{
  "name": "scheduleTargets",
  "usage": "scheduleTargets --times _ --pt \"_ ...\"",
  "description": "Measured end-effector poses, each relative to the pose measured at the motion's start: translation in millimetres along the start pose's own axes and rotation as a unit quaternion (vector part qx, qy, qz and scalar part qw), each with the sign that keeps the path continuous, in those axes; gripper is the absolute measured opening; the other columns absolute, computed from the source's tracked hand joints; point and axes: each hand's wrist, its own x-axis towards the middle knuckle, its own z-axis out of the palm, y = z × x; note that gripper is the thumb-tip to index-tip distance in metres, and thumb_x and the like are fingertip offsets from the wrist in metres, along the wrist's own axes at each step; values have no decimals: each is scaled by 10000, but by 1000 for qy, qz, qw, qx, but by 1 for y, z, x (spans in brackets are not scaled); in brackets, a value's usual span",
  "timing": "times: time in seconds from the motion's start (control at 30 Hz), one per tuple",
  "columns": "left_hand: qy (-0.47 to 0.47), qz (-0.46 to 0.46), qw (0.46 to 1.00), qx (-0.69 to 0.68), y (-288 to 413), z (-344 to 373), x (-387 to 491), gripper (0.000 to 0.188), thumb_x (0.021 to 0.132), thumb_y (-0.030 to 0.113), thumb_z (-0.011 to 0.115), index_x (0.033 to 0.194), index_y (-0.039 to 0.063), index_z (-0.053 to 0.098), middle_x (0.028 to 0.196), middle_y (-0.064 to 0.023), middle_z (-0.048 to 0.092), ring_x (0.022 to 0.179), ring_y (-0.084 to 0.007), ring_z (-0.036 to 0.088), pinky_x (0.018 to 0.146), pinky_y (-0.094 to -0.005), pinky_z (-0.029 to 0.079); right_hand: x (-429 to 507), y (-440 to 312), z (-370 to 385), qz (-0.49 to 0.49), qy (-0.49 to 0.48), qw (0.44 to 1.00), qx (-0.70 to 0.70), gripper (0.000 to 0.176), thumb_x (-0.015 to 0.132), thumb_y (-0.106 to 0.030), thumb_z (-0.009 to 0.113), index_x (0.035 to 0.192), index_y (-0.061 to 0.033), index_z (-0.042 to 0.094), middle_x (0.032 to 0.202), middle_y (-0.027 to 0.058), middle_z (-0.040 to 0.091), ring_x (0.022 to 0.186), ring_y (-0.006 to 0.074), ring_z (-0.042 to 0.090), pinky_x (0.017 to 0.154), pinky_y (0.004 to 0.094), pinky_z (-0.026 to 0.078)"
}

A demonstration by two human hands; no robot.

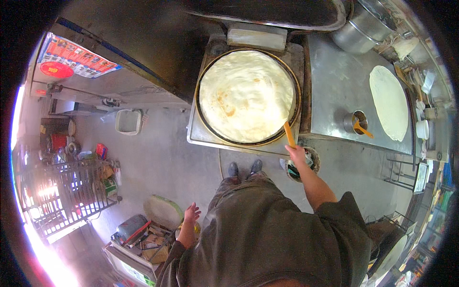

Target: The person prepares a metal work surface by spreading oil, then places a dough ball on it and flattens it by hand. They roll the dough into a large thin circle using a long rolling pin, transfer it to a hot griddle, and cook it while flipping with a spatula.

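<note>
A large round flatbread point(247, 97) with a few browned patches nearly fills the round griddle pan point(198, 114) before me. My right hand point(297, 155) grips the yellow-orange handle of a flat tool point(289, 135), probably a spatula or scraper. Its far end meets the bread's lower right edge, and whether it reaches beneath cannot be told. Down at my left side, my left hand point(193, 212) hangs free with its fingers apart, away from the stove.
Right of the stove, a metal worktop point(333, 79) bears a rolled-out dough sheet point(390, 102) and a metal pot point(353, 123) with an orange-handled utensil. A waste bin point(315, 159) stands below the stove's right corner. A cluttered crate point(150, 247) is at lower left.
</note>
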Motion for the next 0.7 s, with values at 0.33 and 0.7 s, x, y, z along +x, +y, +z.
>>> scheduleTargets --times 0.33,0.7 --pt "-16 1 999 47 42 -7 51 738 977 599 619 1536 145 459 1433 -105 611 1120 -294 662 957 -462 459 -95 -108 -40 -10 25 998 -52 311 889 -335 820 919 -41 723 643 -53 521 590 71 453 531 307 379" --pt "-29 39 995 89 126 -46 79 776 977 619 608 1542 115 437 1452 -132 596 1173 -321 648 883 -441 470 -161 -187 -67 -98 63 961 -253 446 864 -450 802 910 -13 723 711 88 685 665 173 640 628 378 504"
